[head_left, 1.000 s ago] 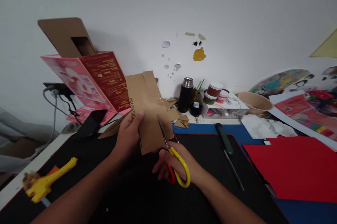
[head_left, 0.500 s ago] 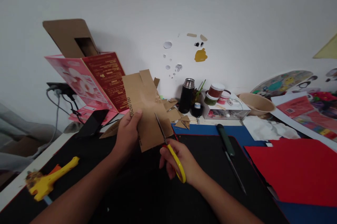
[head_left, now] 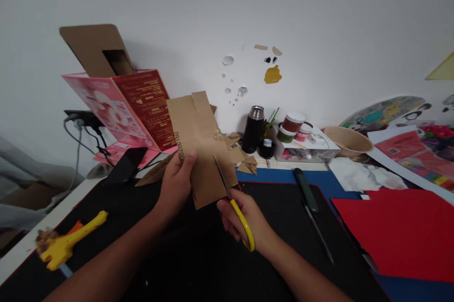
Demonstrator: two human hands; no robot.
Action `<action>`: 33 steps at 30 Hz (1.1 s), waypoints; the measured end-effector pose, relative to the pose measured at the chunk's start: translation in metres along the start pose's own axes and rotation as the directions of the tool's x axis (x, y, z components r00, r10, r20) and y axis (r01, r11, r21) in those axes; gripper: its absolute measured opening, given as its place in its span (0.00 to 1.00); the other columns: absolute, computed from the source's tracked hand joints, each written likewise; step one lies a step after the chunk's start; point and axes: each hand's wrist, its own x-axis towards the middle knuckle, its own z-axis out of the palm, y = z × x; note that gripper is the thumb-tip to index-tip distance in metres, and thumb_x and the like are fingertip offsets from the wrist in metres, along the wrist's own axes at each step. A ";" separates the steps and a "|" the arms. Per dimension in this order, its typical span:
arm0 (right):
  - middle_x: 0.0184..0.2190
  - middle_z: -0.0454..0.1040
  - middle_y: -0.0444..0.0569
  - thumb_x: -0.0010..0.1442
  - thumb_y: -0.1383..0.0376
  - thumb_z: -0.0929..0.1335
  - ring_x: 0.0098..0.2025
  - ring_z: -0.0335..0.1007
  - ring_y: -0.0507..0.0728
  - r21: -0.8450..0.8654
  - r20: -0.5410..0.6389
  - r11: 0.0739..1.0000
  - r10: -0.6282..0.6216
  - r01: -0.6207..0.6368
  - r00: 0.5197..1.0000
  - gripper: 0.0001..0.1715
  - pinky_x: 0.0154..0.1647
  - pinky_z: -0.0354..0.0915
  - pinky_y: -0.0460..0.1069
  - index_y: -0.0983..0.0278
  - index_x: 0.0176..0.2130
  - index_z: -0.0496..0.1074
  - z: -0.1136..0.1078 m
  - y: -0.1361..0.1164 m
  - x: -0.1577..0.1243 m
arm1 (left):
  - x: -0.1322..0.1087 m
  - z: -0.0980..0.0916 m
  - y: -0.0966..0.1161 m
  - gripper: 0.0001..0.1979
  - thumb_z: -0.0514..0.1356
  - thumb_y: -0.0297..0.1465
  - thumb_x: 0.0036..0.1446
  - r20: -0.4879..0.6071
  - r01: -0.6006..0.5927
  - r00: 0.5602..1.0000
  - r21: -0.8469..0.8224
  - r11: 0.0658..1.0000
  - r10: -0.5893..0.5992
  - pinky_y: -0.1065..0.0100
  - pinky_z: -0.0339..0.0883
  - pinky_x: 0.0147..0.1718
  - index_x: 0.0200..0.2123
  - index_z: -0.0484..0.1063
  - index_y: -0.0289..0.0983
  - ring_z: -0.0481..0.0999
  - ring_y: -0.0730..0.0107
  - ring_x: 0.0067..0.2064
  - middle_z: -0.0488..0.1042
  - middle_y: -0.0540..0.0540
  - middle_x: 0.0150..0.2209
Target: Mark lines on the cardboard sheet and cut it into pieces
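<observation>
My left hand (head_left: 177,183) grips the left edge of a brown cardboard piece (head_left: 200,141), thumb on its front, holding it tilted above the black mat (head_left: 198,254). My right hand (head_left: 244,219) is closed through the yellow handles of a pair of scissors (head_left: 236,207). The scissor blades point up and away and sit in the lower right part of the cardboard.
A yellow glue gun (head_left: 64,243) lies at the mat's left. A green-handled tool (head_left: 312,210) and red paper (head_left: 400,231) lie to the right. A pink-and-red box (head_left: 124,108), black flask (head_left: 253,128), paint jars (head_left: 292,125), cardboard scraps (head_left: 244,162) and bowl (head_left: 345,139) stand along the wall.
The scissor handles have closed together since a second ago and the blades have moved further into the cardboard. The view shifted slightly.
</observation>
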 end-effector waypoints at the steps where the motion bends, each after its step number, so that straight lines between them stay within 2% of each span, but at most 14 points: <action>1: 0.18 0.69 0.36 0.57 0.29 0.70 0.12 0.55 0.46 -0.009 0.006 1.000 -0.010 0.010 1.000 0.40 0.11 0.49 0.41 0.61 0.38 0.66 0.000 0.001 0.000 | 0.000 0.000 0.000 0.23 0.65 0.51 0.64 0.005 -0.003 1.000 -0.001 1.000 0.003 0.57 0.75 0.52 0.50 0.79 0.38 0.82 0.52 0.52 0.84 0.43 0.45; 5: 0.25 0.78 0.44 0.58 0.27 0.68 0.15 0.65 0.48 0.000 0.059 1.000 -0.025 0.025 0.998 0.43 0.13 0.56 0.41 0.63 0.41 0.67 -0.002 0.009 0.001 | 0.001 -0.001 0.004 0.22 0.65 0.51 0.64 0.028 0.001 1.000 -0.002 1.000 -0.001 0.58 0.76 0.50 0.49 0.79 0.38 0.82 0.53 0.51 0.84 0.43 0.44; 11: 0.38 0.84 0.56 0.58 0.27 0.69 0.29 0.81 0.54 0.018 0.140 0.998 -0.058 0.056 0.989 0.49 0.25 0.67 0.44 0.66 0.52 0.71 -0.004 0.015 0.001 | 0.000 0.000 0.012 0.25 0.68 0.54 0.59 0.027 0.035 0.999 -0.025 0.999 -0.034 0.59 0.76 0.46 0.46 0.79 0.39 0.83 0.53 0.46 0.85 0.44 0.44; 14: 0.42 0.84 0.60 0.58 0.26 0.69 0.34 0.83 0.57 -0.007 0.178 0.997 -0.073 0.075 0.981 0.50 0.31 0.69 0.46 0.66 0.53 0.71 -0.006 0.014 -0.002 | -0.001 0.000 0.014 0.26 0.69 0.55 0.57 0.034 0.044 0.999 -0.032 0.999 -0.043 0.59 0.76 0.46 0.46 0.79 0.39 0.83 0.53 0.45 0.85 0.44 0.44; 19: 0.48 0.83 0.63 0.62 0.28 0.66 0.46 0.83 0.63 -0.071 0.221 0.987 -0.127 0.146 0.967 0.47 0.40 0.73 0.51 0.65 0.53 0.72 -0.008 0.011 -0.006 | -0.001 0.001 0.013 0.26 0.69 0.54 0.57 0.071 0.078 0.995 -0.052 0.996 -0.074 0.60 0.76 0.44 0.46 0.81 0.38 0.83 0.54 0.43 0.85 0.44 0.43; 20: 0.47 0.83 0.63 0.63 0.28 0.65 0.44 0.83 0.62 -0.085 0.215 0.985 -0.128 0.149 0.968 0.46 0.39 0.73 0.51 0.65 0.52 0.72 -0.007 0.010 -0.007 | -0.001 0.001 0.013 0.26 0.68 0.54 0.58 0.074 0.083 0.994 -0.050 0.995 -0.079 0.60 0.75 0.44 0.46 0.81 0.38 0.83 0.54 0.43 0.85 0.43 0.43; 22: 0.43 0.82 0.60 0.64 0.29 0.65 0.35 0.82 0.58 -0.107 0.181 0.987 -0.099 0.120 0.979 0.44 0.33 0.72 0.49 0.66 0.48 0.72 -0.005 0.007 -0.008 | -0.003 0.002 0.013 0.26 0.68 0.54 0.58 0.073 0.085 0.994 -0.039 0.996 -0.082 0.60 0.75 0.44 0.46 0.81 0.38 0.83 0.55 0.43 0.85 0.43 0.44; 25: 0.36 0.81 0.53 0.65 0.31 0.67 0.25 0.76 0.52 -0.126 0.133 0.989 -0.064 0.080 0.989 0.40 0.26 0.69 0.47 0.65 0.44 0.71 -0.001 0.003 -0.008 | -0.004 0.003 0.015 0.25 0.68 0.53 0.59 0.056 0.070 0.996 0.007 0.998 -0.070 0.60 0.75 0.44 0.45 0.80 0.38 0.82 0.55 0.42 0.85 0.43 0.44; 30: 0.32 0.78 0.47 0.64 0.34 0.70 0.24 0.75 0.52 -0.092 0.107 0.994 -0.045 0.055 0.993 0.36 0.25 0.68 0.45 0.64 0.42 0.70 0.001 0.004 -0.008 | -0.004 0.000 0.019 0.25 0.64 0.55 0.62 0.112 0.048 0.992 0.101 0.994 -0.059 0.59 0.75 0.45 0.46 0.80 0.39 0.82 0.51 0.47 0.85 0.42 0.44; 33: 0.29 0.76 0.44 0.64 0.34 0.70 0.23 0.74 0.51 -0.067 0.088 0.997 -0.035 0.041 0.996 0.35 0.24 0.67 0.45 0.63 0.40 0.69 0.001 0.004 -0.008 | -0.001 -0.002 0.019 0.24 0.64 0.55 0.62 0.126 -0.028 0.992 0.165 0.986 0.007 0.58 0.75 0.47 0.45 0.80 0.40 0.81 0.49 0.50 0.84 0.42 0.44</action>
